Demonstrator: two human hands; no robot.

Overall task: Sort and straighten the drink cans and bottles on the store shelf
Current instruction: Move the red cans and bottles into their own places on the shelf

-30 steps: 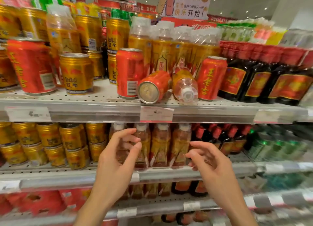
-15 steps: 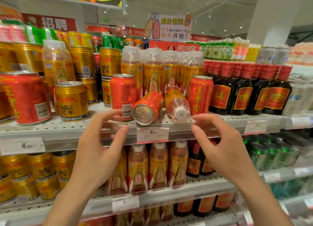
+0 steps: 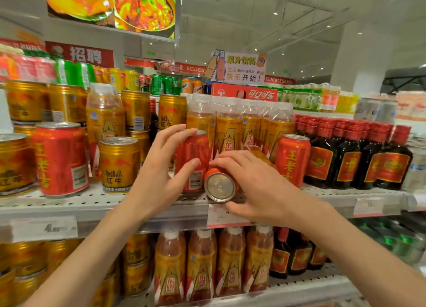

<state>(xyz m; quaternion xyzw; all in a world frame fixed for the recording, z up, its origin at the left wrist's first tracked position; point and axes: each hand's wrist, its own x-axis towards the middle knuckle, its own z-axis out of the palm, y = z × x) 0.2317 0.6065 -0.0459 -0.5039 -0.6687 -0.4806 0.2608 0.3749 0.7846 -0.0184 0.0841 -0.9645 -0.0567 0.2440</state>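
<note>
1. Right hand [image 3: 258, 182] is curled over the tipped red can [image 3: 219, 186], fingers on top, thumb beneath.
2. Left hand [image 3: 161, 175] is spread, fingers by the upright red can [image 3: 193, 161]; a grip cannot be told.
3. Tipped can lies at the shelf [image 3: 92, 203] front edge, end outward.
4. Judged full, rigid, smooth, prone to rolling; best taken round mid-body.

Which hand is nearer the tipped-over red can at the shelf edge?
Right. The right hand curls over the tipped-over red can, touching it; the left hand is beside it, fingers around the upright red can.
</note>
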